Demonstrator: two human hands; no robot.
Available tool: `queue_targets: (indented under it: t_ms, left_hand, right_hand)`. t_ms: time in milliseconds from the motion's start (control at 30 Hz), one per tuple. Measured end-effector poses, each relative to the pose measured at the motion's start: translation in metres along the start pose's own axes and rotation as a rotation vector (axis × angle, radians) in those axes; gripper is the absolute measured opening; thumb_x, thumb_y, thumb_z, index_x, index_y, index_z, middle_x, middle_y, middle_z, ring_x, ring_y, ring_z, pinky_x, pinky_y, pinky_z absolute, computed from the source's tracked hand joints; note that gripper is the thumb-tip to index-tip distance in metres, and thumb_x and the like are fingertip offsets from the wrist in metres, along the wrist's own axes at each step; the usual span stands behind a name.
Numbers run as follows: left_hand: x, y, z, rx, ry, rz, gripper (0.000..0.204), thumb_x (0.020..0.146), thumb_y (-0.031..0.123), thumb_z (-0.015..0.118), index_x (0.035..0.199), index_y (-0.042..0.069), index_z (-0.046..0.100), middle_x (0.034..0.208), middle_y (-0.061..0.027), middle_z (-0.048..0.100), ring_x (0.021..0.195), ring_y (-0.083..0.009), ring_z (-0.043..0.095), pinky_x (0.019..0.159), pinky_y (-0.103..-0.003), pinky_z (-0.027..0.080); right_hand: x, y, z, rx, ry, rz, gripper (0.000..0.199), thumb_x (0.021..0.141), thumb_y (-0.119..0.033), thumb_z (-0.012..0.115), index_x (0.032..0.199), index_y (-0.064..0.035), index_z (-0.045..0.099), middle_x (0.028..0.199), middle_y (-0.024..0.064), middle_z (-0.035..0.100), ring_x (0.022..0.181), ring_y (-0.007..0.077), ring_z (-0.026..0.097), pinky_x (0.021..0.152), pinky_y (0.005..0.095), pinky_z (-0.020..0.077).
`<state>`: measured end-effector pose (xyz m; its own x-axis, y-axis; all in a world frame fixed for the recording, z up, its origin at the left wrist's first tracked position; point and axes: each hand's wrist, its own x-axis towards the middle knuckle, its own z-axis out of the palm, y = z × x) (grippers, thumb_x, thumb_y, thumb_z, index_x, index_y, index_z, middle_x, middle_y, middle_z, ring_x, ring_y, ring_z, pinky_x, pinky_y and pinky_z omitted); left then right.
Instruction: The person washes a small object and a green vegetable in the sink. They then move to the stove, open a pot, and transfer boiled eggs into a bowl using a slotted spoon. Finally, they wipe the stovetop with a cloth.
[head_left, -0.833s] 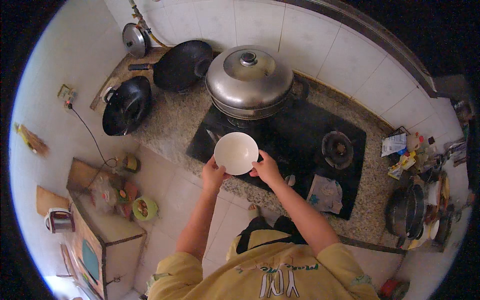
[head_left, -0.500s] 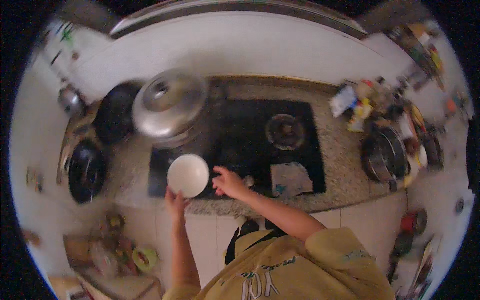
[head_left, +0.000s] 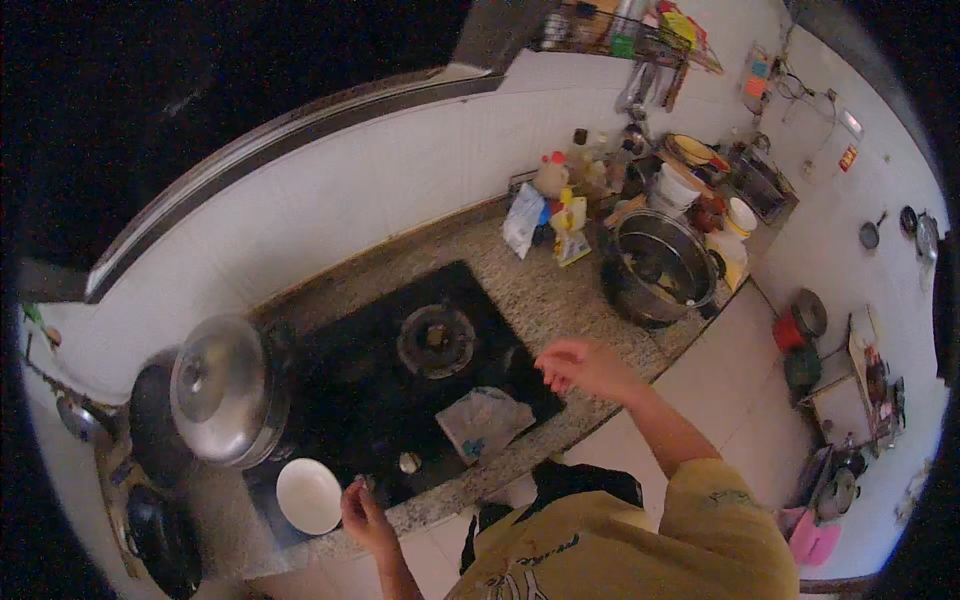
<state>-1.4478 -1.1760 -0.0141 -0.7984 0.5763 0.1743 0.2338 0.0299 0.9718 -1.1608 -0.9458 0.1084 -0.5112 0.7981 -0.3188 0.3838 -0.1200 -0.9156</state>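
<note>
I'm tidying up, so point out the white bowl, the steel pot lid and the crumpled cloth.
white bowl (head_left: 309,495), head view, inner bottom.
steel pot lid (head_left: 216,373), head view, dome beside knob.
crumpled cloth (head_left: 484,422), head view, middle fold.

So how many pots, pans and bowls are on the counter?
Steel pots: 2, the lidded pot and the open pot
Black pans: 2, and
White bowls: 1, beside the left hand
Total: 5

Left hand (head_left: 362,510) raised low, fingers loosely curled, right hand (head_left: 583,366) outstretched, fingers relaxed, both hands empty
</note>
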Motion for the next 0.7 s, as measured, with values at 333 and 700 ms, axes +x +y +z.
queue_targets:
  t_ms: [333,700]
  left_hand:
    - [-0.034,0.049,0.158,0.167,-0.069,0.104,0.011,0.081,0.004,0.048,0.087,0.0,0.056,0.079,-0.0034,0.054,0.067,-0.0078,0.046,0.058,-0.019,0.038]
    - [-0.166,0.091,0.346,0.25,0.02,-0.168,0.011,0.082,0.013,0.052,0.084,0.003,0.057,0.058,0.0011,0.041,0.051,-0.0075,0.036,0.046,-0.021,0.032]
  right_hand:
    - [0.056,-0.031,-0.299,-0.21,0.44,-0.237,0.019,0.081,-0.019,0.051,0.083,-0.0014,0.058,0.061,0.0046,0.057,0.051,0.0102,0.054,0.046,0.0217,0.0432]
    - [0.337,-0.022,-0.653,-0.724,0.909,-0.519,0.017,0.075,-0.012,0.05,0.082,-0.0006,0.06,0.072,0.0089,0.06,0.054,0.02,0.059,0.052,0.0296,0.048]
